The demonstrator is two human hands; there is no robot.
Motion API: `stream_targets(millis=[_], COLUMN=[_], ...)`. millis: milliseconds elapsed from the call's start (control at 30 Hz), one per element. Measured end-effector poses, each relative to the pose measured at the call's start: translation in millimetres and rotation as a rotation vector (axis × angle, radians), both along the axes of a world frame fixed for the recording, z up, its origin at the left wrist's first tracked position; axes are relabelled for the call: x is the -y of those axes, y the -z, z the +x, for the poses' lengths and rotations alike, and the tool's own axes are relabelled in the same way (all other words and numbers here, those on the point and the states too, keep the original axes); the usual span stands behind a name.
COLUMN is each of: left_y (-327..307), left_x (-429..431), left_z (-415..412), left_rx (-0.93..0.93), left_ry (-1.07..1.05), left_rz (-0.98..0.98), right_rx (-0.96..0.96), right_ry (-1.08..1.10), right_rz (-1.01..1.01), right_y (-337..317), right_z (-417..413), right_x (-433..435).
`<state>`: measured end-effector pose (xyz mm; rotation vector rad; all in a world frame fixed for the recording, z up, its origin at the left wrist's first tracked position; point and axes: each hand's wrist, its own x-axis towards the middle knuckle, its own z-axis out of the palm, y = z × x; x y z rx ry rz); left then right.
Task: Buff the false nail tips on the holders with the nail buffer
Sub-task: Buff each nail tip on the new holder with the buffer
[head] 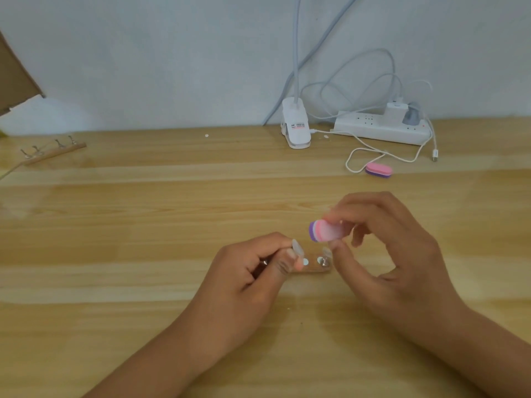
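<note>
— Nail tip (297, 248) on its holder: where do we have it?
— Pinched in our left hand (258, 271), mid-tabletop near the front edge.
— And our right hand (385, 248)?
— Its fingers grip the nail buffer (326, 230) just beside the tip.

right hand (382, 248): pinches nail buffer (326, 230) | left hand (253, 271): pinches nail tip (297, 248) above holder strip (316, 267)
</note>
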<state>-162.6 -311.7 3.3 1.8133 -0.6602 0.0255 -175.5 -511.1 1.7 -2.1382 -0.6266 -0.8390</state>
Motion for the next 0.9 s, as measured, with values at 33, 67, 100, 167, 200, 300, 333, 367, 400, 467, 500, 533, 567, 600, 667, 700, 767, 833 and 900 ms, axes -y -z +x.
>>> stream_targets(millis=[33,67,100,167,200,300,333,367,400,467,500,533,567,600,667,700,767,833,900], left_y=[0,0,0,0,-1,-1,-1,-2,-2,-3,-4,-4,-3,-3,-1,0,-1,-3,-5], left_x=[1,2,2,3,3,4,3,4,4,4,4,4,5,5,4,4,4,4,4], left_z=[0,0,-1,-2,-3,-2,-2,-2,-2,-3,-3,-4,-4,-3,-3,-3,-4,-6,-6], left_rx=[-0.006,-0.019,-0.039,-0.071,-0.075,-0.074,-0.067,-0.052,-0.039,-0.039,-0.037,-0.029,-0.02,-0.014,-0.005,0.006,0.023,0.04,0.071], left_ry=[0.001,0.008,0.019,0.033,0.031,0.02,0.016,0.014,0.014,0.022,0.026,0.027,0.023,0.017,-0.002,-0.011,-0.024,-0.026,-0.041], left_rz=[-0.002,-0.006,-0.006,0.001,0.006,0.005,0.004,0.004,0.004,-0.002,-0.006,-0.012,-0.015,-0.014,-0.001,0.004,-0.001,-0.01,-0.005], right_rx=[-0.015,-0.03,-0.04,-0.046,-0.051,-0.079,-0.097,-0.121,-0.145,-0.158,-0.147,-0.132,-0.122,-0.121,-0.139,-0.146,-0.153,-0.133,-0.125], right_ry=[-0.037,-0.081,-0.12,-0.149,-0.151,-0.179,-0.191,-0.202,-0.213,-0.216,-0.199,-0.174,-0.147,-0.122,-0.088,-0.079,-0.077,-0.066,-0.017], right_rz=[-0.002,-0.007,-0.012,0.0,0.016,0.045,0.049,0.052,0.056,0.06,0.059,0.057,0.059,0.066,0.068,0.055,0.015,-0.041,-0.088], right_y=[1,3,4,4,3,0,-1,-1,-2,-2,-2,-3,-4,-5,-5,-5,-3,-3,-6], right_z=[-2,-4,-5,-6,-6,-8,-8,-9,-10,-11,-11,-12,-12,-12,-14,-15,-20,-23,-22], right_x=[-4,-7,-9,-11,-11,-10,-9,-9,-9,-11,-13,-14,-14,-15,-15,-16,-21,-24,-21])
